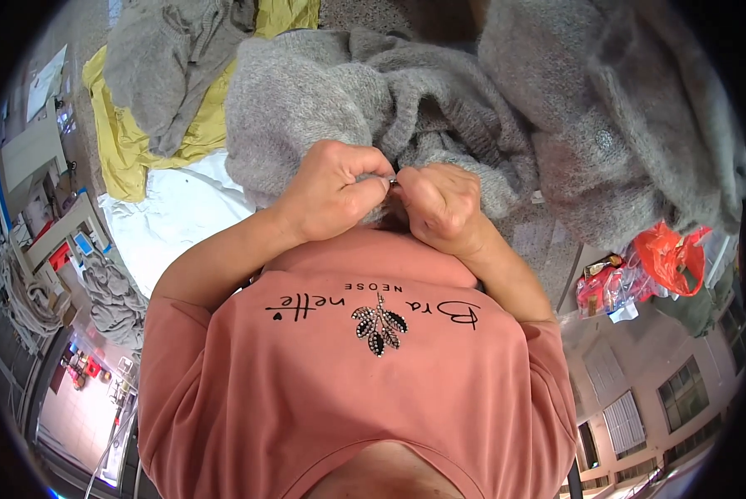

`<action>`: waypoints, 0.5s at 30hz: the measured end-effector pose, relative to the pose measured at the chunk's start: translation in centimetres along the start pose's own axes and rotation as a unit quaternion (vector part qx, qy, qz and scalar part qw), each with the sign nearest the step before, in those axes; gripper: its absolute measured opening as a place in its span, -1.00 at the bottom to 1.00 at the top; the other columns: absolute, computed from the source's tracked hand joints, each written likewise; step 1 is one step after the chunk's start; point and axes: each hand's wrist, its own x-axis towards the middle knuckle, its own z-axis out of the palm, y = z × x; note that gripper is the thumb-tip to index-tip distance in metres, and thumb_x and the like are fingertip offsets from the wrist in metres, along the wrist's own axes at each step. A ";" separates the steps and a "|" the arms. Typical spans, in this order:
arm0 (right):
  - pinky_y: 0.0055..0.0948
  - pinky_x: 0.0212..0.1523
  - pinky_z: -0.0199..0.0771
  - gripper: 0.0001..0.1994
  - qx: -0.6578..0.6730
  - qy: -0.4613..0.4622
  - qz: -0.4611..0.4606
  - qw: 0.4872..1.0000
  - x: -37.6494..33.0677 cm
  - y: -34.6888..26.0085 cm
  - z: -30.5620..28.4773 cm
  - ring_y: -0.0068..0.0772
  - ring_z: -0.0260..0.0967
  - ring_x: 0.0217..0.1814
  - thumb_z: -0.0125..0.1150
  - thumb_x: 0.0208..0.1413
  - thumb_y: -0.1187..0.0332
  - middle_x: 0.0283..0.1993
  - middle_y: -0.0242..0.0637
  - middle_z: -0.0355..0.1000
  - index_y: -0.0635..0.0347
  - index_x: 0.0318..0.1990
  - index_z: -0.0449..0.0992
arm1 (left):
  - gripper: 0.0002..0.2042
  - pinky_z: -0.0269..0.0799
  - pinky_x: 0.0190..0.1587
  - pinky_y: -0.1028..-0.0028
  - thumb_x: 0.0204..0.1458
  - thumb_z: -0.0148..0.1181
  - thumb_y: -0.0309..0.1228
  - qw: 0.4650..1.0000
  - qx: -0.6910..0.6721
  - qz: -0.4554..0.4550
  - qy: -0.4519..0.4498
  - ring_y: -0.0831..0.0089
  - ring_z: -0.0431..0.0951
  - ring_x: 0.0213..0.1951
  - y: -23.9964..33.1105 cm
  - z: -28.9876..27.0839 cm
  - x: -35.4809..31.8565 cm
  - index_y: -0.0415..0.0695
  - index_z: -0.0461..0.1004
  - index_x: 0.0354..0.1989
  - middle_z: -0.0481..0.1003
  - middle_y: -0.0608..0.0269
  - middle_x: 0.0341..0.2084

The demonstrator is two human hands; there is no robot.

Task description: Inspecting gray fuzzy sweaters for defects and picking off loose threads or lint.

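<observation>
Close in front of my body, my left hand (340, 190) and my right hand (441, 204) meet with their fingertips almost touching. Both are closed in a pinch. Something tiny, dark and slightly shiny shows between the fingertips, too small to name. A fuzzy grey knitted garment (298, 100) lies bunched right beyond and around the hands. Its folds reach under my wrists, and whether the fingers also grip its edge is hidden.
More grey knitwear (589, 125) is heaped at the right. Another grey knit piece (161, 66) rests on yellow sheeting (115, 125) at the far left, near white cloth (177, 220). A red plastic bag (671, 258) is at the right. Equipment frames (36, 154) stand left.
</observation>
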 end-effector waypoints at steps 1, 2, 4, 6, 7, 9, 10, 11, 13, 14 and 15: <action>-0.43 -0.74 0.13 -0.80 0.006 0.007 -0.003 1.000 0.0 0.0 0.1 -0.34 0.18 -0.75 0.16 -0.39 0.62 -0.73 -0.33 0.16 0.29 -0.49 0.36 | -0.87 0.29 -0.48 0.58 -0.17 -0.01 -0.57 0.999 -0.005 -0.031 -0.026 0.63 0.39 -0.52 0.1 -0.1 0.0 -0.31 0.46 -0.47 0.46 0.27 -0.62; -0.43 -0.74 0.14 -0.80 0.011 0.013 -0.006 1.000 -0.1 0.0 0.1 -0.34 0.18 -0.75 0.16 -0.40 0.62 -0.73 -0.34 0.16 0.29 -0.49 0.36 | -0.87 0.29 -0.48 0.58 -0.17 -0.01 -0.57 0.999 -0.004 -0.031 -0.026 0.63 0.39 -0.52 0.1 -0.1 0.0 -0.31 0.46 -0.47 0.46 0.27 -0.62; -0.43 -0.74 0.13 -0.81 0.012 0.009 -0.012 1.000 -0.3 0.0 -0.1 -0.34 0.18 -0.75 0.16 -0.39 0.62 -0.73 -0.34 0.16 0.29 -0.49 0.36 | -0.87 0.27 -0.48 0.61 -0.18 -0.01 -0.58 0.999 -0.014 -0.040 -0.032 0.69 0.36 -0.52 0.1 -0.1 0.0 -0.30 0.47 -0.47 0.46 0.31 -0.62; -0.44 -0.74 0.13 -0.81 0.012 0.006 -0.019 1.000 -0.4 0.0 -0.2 -0.34 0.18 -0.75 0.16 -0.38 0.62 -0.73 -0.34 0.16 0.29 -0.48 0.37 | -0.88 0.24 -0.56 0.60 -0.20 0.00 -0.57 1.000 -0.023 -0.015 -0.012 0.69 0.34 -0.59 0.2 0.2 -0.1 -0.29 0.47 -0.50 0.42 0.31 -0.70; -0.44 -0.74 0.13 -0.81 0.024 0.012 -0.017 0.999 -0.5 0.0 -0.2 -0.34 0.18 -0.75 0.17 -0.37 0.61 -0.72 -0.33 0.17 0.30 -0.48 0.37 | -0.89 0.20 -0.64 0.58 -0.22 0.00 -0.56 0.999 -0.033 0.009 0.008 0.69 0.31 -0.66 0.1 0.4 -0.1 -0.28 0.47 -0.54 0.39 0.31 -0.78; -0.44 -0.74 0.13 -0.82 0.034 0.020 -0.016 0.999 -0.4 -0.1 -0.2 -0.34 0.18 -0.75 0.17 -0.36 0.61 -0.72 -0.33 0.17 0.30 -0.47 0.37 | -0.89 0.21 -0.63 0.59 -0.21 0.01 -0.56 0.997 -0.067 0.029 0.003 0.70 0.32 -0.65 -0.1 0.3 -0.1 -0.29 0.47 -0.54 0.41 0.32 -0.76; -0.44 -0.74 0.12 -0.82 0.044 0.029 -0.017 0.998 -0.4 -0.1 -0.2 -0.34 0.17 -0.75 0.17 -0.35 0.61 -0.72 -0.32 0.17 0.30 -0.47 0.37 | -0.90 0.21 -0.62 0.60 -0.19 0.02 -0.55 0.993 -0.104 0.048 0.000 0.70 0.32 -0.64 -0.2 0.4 -0.1 -0.29 0.47 -0.53 0.42 0.33 -0.74; -0.44 -0.74 0.11 -0.82 0.053 0.037 -0.018 0.998 -0.4 -0.1 -0.2 -0.35 0.17 -0.76 0.18 -0.34 0.60 -0.72 -0.32 0.18 0.31 -0.47 0.37 | -0.90 0.21 -0.62 0.60 -0.19 0.02 -0.55 0.993 -0.103 0.048 0.000 0.70 0.32 -0.64 -0.1 0.4 -0.2 -0.29 0.47 -0.53 0.42 0.33 -0.74; -0.44 -0.74 0.10 -0.82 0.050 0.039 -0.019 0.998 -0.4 -0.2 -0.3 -0.34 0.16 -0.76 0.18 -0.33 0.60 -0.72 -0.31 0.18 0.31 -0.47 0.37 | -0.90 0.23 -0.59 0.61 -0.18 0.04 -0.55 0.996 -0.077 0.037 0.001 0.71 0.33 -0.61 0.2 0.5 -0.4 -0.29 0.47 -0.52 0.44 0.34 -0.70; -0.44 -0.75 0.10 -0.82 0.049 0.042 -0.019 0.998 -0.4 -0.2 -0.3 -0.34 0.16 -0.76 0.19 -0.33 0.60 -0.72 -0.31 0.18 0.31 -0.47 0.36 | -0.90 0.23 -0.59 0.61 -0.18 0.04 -0.55 0.996 -0.077 0.038 0.001 0.71 0.33 -0.61 0.3 0.4 -0.4 -0.29 0.47 -0.52 0.44 0.34 -0.70; -0.44 -0.75 0.10 -0.82 0.048 0.042 -0.019 0.998 -0.4 -0.3 -0.4 -0.34 0.16 -0.76 0.19 -0.33 0.60 -0.72 -0.31 0.18 0.31 -0.47 0.36 | -0.90 0.24 -0.58 0.61 -0.19 0.04 -0.55 0.997 -0.072 0.026 -0.007 0.72 0.33 -0.60 0.3 0.3 -0.4 -0.29 0.47 -0.52 0.44 0.33 -0.70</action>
